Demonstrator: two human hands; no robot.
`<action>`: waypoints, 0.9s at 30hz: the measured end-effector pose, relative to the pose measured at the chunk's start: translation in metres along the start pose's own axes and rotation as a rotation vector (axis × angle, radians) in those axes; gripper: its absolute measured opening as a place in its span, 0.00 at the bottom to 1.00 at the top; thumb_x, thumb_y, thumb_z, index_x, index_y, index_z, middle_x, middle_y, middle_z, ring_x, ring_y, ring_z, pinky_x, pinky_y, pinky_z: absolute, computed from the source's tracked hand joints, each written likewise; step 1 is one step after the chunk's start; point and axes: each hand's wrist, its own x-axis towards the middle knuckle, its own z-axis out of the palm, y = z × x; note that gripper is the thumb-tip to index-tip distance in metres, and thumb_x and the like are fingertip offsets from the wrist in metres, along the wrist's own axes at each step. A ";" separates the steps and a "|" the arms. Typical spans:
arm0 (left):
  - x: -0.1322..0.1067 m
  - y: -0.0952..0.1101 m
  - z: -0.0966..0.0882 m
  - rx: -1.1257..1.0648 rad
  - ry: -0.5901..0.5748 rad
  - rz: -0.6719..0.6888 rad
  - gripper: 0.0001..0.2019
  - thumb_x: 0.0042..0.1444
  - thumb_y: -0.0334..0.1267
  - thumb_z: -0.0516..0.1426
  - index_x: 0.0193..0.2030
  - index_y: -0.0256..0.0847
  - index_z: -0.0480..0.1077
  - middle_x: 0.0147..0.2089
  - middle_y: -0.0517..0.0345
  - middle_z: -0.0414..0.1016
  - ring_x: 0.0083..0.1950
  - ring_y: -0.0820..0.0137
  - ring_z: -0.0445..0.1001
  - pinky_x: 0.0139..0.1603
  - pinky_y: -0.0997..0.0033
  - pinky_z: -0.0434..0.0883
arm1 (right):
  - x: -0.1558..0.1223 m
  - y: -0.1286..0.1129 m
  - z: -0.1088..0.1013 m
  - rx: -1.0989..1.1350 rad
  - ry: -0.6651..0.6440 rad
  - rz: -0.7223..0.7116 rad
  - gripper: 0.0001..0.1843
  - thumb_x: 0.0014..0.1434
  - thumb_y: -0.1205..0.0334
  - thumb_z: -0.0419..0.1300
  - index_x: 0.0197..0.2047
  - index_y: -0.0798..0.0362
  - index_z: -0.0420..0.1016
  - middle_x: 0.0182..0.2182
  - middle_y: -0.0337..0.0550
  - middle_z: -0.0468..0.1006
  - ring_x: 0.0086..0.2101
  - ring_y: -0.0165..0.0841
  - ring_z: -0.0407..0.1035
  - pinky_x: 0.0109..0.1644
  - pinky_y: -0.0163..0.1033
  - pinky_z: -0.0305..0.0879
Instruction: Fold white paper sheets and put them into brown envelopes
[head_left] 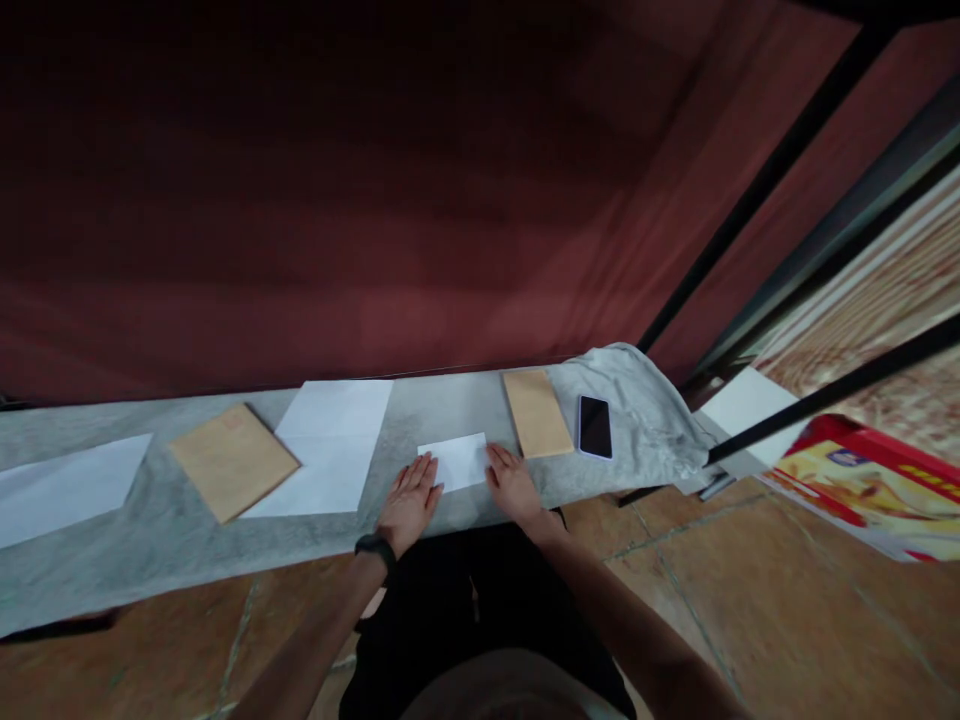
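Observation:
A small folded sheet of white paper (460,462) lies flat on the grey cloth in front of me. My left hand (411,497) rests on its left edge, fingers stretched out and pointing forward. On the right edge lies my right hand (514,482), its fingers extended over the paper's border. Just beyond the right hand is a stack of brown envelopes (538,414). To the left of my left hand a larger white sheet (337,440) with a crease across it is spread out, partly under another brown envelope stack (235,460).
A phone (595,427) lies right of the envelopes. Another white sheet (67,487) is at the far left of the cloth-covered table (172,560). A dark red curtain (375,220) hangs behind. Black metal bars (765,190) and a red-yellow box (877,485) stand at the right.

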 end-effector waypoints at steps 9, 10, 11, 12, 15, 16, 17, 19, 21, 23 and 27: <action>-0.001 0.022 0.011 -0.010 0.081 -0.032 0.25 0.66 0.36 0.44 0.68 0.38 0.63 0.70 0.44 0.63 0.73 0.58 0.59 0.70 0.51 0.61 | 0.071 -0.011 -0.012 0.042 -0.144 0.091 0.19 0.60 0.70 0.59 0.54 0.53 0.77 0.53 0.52 0.78 0.52 0.41 0.72 0.59 0.46 0.66; -0.003 0.025 0.011 -0.026 0.097 -0.037 0.25 0.67 0.37 0.44 0.68 0.37 0.62 0.70 0.43 0.63 0.73 0.58 0.59 0.71 0.50 0.59 | 0.073 -0.011 -0.014 0.058 -0.142 0.100 0.17 0.58 0.71 0.59 0.50 0.53 0.79 0.50 0.50 0.80 0.50 0.40 0.73 0.57 0.45 0.67; -0.005 0.029 0.009 -0.052 0.115 -0.046 0.25 0.67 0.38 0.44 0.68 0.36 0.62 0.70 0.42 0.63 0.73 0.57 0.58 0.72 0.49 0.58 | 0.075 -0.011 -0.017 0.079 -0.141 0.111 0.15 0.58 0.72 0.59 0.46 0.52 0.80 0.46 0.49 0.81 0.48 0.39 0.74 0.56 0.44 0.68; -0.006 0.034 0.007 -0.092 0.138 -0.062 0.25 0.68 0.41 0.45 0.69 0.35 0.60 0.71 0.40 0.62 0.73 0.56 0.57 0.72 0.47 0.57 | 0.076 -0.011 -0.022 0.103 -0.141 0.121 0.13 0.58 0.72 0.58 0.43 0.52 0.81 0.42 0.47 0.82 0.45 0.38 0.75 0.53 0.42 0.70; -0.001 0.056 -0.006 -0.312 0.232 -0.158 0.33 0.66 0.50 0.50 0.73 0.37 0.51 0.73 0.39 0.56 0.74 0.53 0.54 0.71 0.45 0.58 | 0.079 -0.021 -0.039 0.194 -0.139 0.134 0.12 0.61 0.70 0.55 0.36 0.52 0.80 0.30 0.40 0.81 0.33 0.34 0.75 0.40 0.36 0.72; 0.003 0.065 -0.011 -0.419 0.263 -0.201 0.35 0.66 0.52 0.51 0.74 0.39 0.47 0.74 0.40 0.54 0.75 0.54 0.54 0.71 0.46 0.60 | 0.079 -0.026 -0.047 0.226 -0.132 0.128 0.12 0.62 0.68 0.54 0.36 0.52 0.80 0.29 0.39 0.81 0.31 0.33 0.75 0.37 0.35 0.71; 0.007 0.074 -0.017 -0.540 0.279 -0.233 0.36 0.66 0.51 0.52 0.75 0.40 0.44 0.75 0.42 0.54 0.74 0.56 0.55 0.70 0.50 0.63 | 0.077 -0.034 -0.054 0.258 -0.119 0.116 0.12 0.64 0.66 0.54 0.38 0.53 0.79 0.30 0.38 0.80 0.31 0.32 0.75 0.36 0.34 0.71; 0.016 0.089 -0.027 -0.783 0.279 -0.244 0.37 0.66 0.48 0.52 0.76 0.41 0.38 0.73 0.43 0.58 0.71 0.59 0.62 0.65 0.57 0.69 | 0.070 -0.050 -0.069 0.321 -0.078 0.083 0.13 0.66 0.63 0.52 0.44 0.52 0.78 0.37 0.40 0.81 0.34 0.31 0.76 0.39 0.33 0.72; 0.022 0.097 -0.034 -0.965 0.272 -0.228 0.34 0.67 0.44 0.50 0.75 0.42 0.42 0.69 0.46 0.65 0.66 0.62 0.68 0.62 0.61 0.72 | 0.060 -0.068 -0.079 0.459 -0.011 0.011 0.13 0.67 0.59 0.54 0.48 0.51 0.77 0.43 0.42 0.81 0.37 0.31 0.77 0.42 0.34 0.73; 0.024 0.097 -0.035 -1.077 0.289 -0.259 0.29 0.66 0.42 0.48 0.73 0.43 0.51 0.64 0.49 0.72 0.61 0.63 0.73 0.59 0.61 0.74 | 0.050 -0.080 -0.081 0.552 0.003 -0.038 0.13 0.68 0.56 0.54 0.48 0.49 0.77 0.45 0.41 0.80 0.40 0.31 0.77 0.45 0.34 0.73; 0.019 0.076 -0.022 -1.216 0.380 -0.463 0.24 0.61 0.39 0.50 0.64 0.39 0.65 0.53 0.51 0.79 0.50 0.62 0.79 0.53 0.57 0.77 | 0.034 -0.083 -0.064 0.619 -0.017 -0.022 0.14 0.69 0.59 0.51 0.49 0.48 0.78 0.46 0.42 0.80 0.43 0.31 0.76 0.46 0.34 0.74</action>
